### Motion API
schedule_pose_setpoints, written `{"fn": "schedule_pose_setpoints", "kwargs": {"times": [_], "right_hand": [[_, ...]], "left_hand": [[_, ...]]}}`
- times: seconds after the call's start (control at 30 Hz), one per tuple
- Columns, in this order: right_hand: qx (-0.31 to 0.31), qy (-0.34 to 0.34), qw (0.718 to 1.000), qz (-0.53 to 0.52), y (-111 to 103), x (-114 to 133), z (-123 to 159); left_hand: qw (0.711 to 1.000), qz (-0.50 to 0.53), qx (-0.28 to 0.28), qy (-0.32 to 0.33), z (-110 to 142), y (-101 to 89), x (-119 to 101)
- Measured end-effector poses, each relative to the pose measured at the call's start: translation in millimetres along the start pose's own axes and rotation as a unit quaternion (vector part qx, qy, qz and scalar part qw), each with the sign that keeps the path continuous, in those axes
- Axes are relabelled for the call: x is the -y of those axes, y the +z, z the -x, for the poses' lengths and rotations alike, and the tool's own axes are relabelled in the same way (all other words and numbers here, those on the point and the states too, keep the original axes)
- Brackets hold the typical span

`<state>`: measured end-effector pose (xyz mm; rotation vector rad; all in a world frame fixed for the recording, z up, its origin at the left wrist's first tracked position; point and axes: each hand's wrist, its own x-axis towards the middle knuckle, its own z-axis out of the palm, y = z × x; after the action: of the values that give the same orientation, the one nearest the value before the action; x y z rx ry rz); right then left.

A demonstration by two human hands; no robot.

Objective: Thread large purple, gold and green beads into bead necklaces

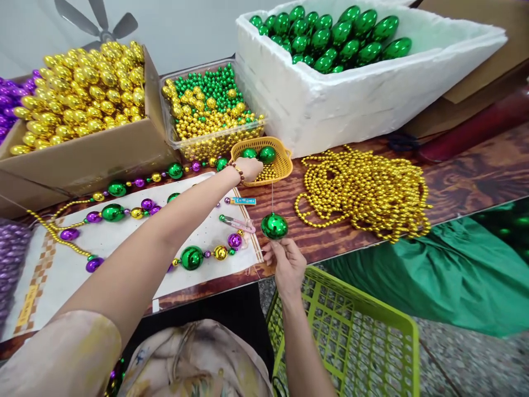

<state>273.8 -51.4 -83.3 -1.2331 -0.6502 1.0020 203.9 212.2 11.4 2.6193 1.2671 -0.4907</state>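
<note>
My left hand (pixel 248 169), a beaded bracelet at its wrist, reaches down into a small orange basket (pixel 285 161). Its fingers look closed, with their tips hidden among small gold beads (pixel 266 175); two large green beads (pixel 267 154) lie behind them. My right hand (pixel 287 263) pinches at the underside of a shiny green bead (pixel 274 226) by the table edge. A thin thread rises from that bead towards the basket. To the left, a strung necklace of green, purple and gold beads (pixel 192 257) lies on a white cloth (pixel 173 286).
Tweezers (pixel 237 223) and a blue label strip (pixel 243 201) lie nearby. Gold bead strands (pixel 367 193) pile up at right. Behind stand a carton of gold beads (pixel 91 149), a clear tub (pixel 219 135) and a foam box (pixel 351 105). A lime crate (pixel 372 303) sits below the table.
</note>
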Motion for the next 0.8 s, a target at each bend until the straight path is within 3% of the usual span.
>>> {"fn": "schedule_pose_setpoints", "kwargs": {"times": [0.17,0.33,0.67,0.8], "right_hand": [[-0.006,-0.004,1.0,-0.009,0,-3,0],[-0.008,-0.005,1.0,-0.004,0,-3,0],[-0.017,-0.015,1.0,-0.02,0,0,-1],[-0.005,-0.034,0.999,-0.023,-1,21,-3]], "left_hand": [[0.999,-0.017,0.037,0.0,0,-3.6,0],[0.999,-0.022,0.024,0.005,5,-3.1,1],[0.998,0.027,-0.037,0.045,7,6.6,11],[0.985,0.08,-0.122,0.094,18,7.1,21]]}}
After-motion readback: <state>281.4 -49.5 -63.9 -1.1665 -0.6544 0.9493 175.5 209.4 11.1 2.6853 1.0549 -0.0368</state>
